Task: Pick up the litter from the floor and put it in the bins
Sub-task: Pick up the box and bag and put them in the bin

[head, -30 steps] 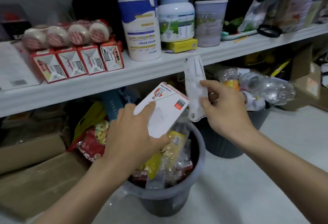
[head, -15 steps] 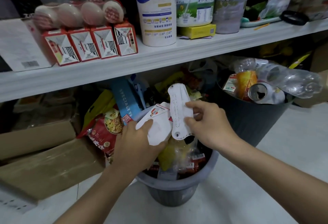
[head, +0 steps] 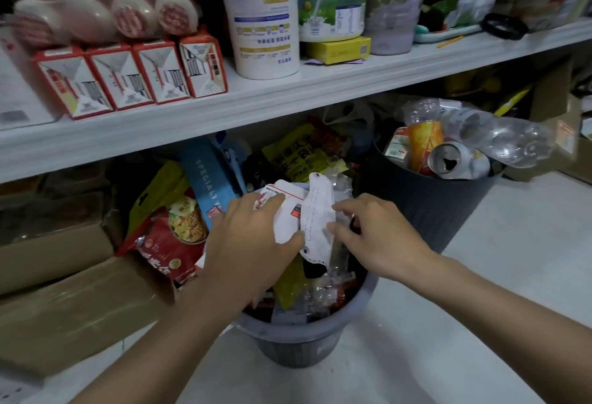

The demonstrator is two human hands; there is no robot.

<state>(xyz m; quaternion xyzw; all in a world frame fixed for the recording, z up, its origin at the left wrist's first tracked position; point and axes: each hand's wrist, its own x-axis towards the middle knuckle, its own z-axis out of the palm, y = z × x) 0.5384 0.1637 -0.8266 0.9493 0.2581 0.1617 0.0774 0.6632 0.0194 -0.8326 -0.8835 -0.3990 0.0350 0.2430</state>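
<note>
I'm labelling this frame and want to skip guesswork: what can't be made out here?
Head view only.
Right hand: pinching or just touching the white perforated plastic strip, unclear.
Flat white card box: print covered by the left hand.
Near grey plastic bin: depth hidden by wrappers.
Tall white-and-blue tub: top cut off by frame edge.

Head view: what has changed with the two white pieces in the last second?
The left hand brought the card, and the right hand the strip, down from near the shelf edge to the full near bin; both still grip. The far bin stayed put.
</note>
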